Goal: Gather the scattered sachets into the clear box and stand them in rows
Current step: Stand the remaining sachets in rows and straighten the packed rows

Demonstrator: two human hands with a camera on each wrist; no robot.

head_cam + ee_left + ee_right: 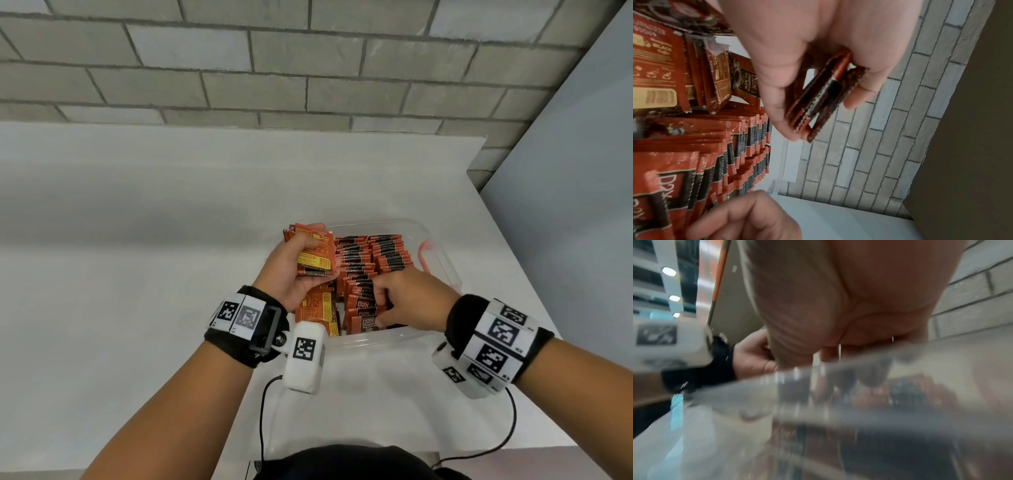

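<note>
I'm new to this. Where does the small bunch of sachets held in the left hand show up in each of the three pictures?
Head: bunch left of centre, gripped by the left hand over the clear box.
Left wrist: bunch in the centre, edge-on between the fingers.
Right wrist: not visible; only the left hand shows, at centre-left.
Shared landmark: the grey brick wall.
</note>
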